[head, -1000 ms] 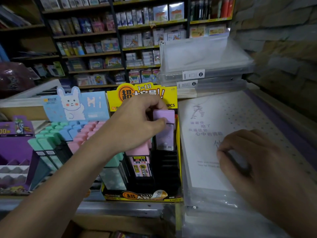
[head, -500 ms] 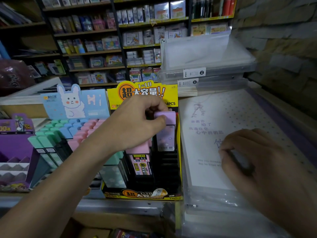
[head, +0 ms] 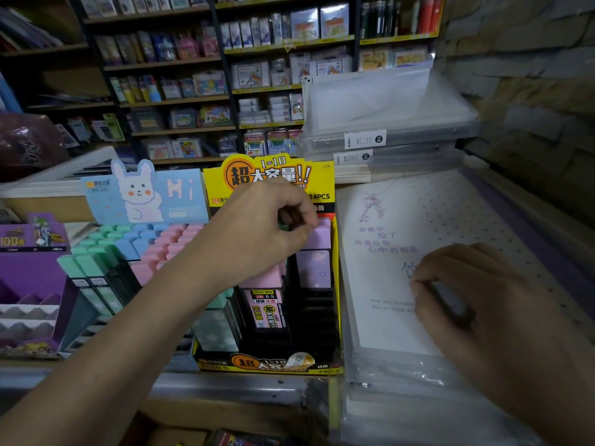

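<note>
A yellow display box (head: 269,365) of pencil-lead cases stands on the counter edge. A purple lead case (head: 317,252) sits upright in its back right slot. My left hand (head: 257,233) reaches over the box, thumb and curled index finger pinching the top left corner of that purple case. A pink lead case (head: 265,304) stands in the middle row below my palm. My right hand (head: 476,304) rests on a plastic-wrapped white notebook (head: 386,252), its fingers curled round a small grey object that is mostly hidden.
A blue rabbit-themed display (head: 145,194) with green, blue and pink cases stands left of the yellow box, and a purple display (head: 29,278) further left. Clear plastic folders (head: 386,123) are stacked behind the notebook. Stocked shelves fill the back; a stone wall is at the right.
The purple lead case has gone down into the back right slot of the yellow box, my left hand following it down. My right hand has stayed on the notebook.
</note>
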A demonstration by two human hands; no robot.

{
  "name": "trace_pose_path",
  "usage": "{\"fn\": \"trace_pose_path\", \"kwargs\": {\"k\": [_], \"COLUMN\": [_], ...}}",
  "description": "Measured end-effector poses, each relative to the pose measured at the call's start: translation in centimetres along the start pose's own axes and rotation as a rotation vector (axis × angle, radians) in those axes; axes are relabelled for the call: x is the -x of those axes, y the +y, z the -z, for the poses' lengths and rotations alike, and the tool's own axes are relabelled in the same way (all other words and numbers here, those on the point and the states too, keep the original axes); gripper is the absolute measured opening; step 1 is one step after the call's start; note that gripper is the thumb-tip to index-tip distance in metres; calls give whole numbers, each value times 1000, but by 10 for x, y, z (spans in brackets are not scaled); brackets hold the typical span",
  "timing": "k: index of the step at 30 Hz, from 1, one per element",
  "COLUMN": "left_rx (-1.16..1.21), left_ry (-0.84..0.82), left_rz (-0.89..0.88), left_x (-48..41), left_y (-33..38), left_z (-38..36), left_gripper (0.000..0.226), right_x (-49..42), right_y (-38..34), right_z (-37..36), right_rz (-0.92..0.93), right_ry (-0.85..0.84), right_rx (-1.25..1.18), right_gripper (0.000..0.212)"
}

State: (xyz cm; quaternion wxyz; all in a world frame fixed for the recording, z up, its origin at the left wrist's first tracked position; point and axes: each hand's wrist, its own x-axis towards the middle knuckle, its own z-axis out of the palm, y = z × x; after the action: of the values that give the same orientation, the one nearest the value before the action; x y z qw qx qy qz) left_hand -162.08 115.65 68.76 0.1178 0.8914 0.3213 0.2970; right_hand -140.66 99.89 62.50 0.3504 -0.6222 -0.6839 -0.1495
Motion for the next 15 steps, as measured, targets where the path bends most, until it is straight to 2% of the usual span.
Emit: {"fn": "trace_pose_path", "kwargs": {"k": [8, 15], "left_rx": [-85, -98], "left_ry": [12, 4], "left_rz": [-2, 52], "left_x": [0, 10], "left_y": [8, 16], "left_z": [1, 10], "left_gripper": [12, 23], "right_x": [0, -1], "right_y": [0, -1], "right_z": [0, 2], "right_rz": [-6, 22], "right_ry": [-8, 29], "right_rx": [-23, -22], "right_gripper": [6, 8]}}
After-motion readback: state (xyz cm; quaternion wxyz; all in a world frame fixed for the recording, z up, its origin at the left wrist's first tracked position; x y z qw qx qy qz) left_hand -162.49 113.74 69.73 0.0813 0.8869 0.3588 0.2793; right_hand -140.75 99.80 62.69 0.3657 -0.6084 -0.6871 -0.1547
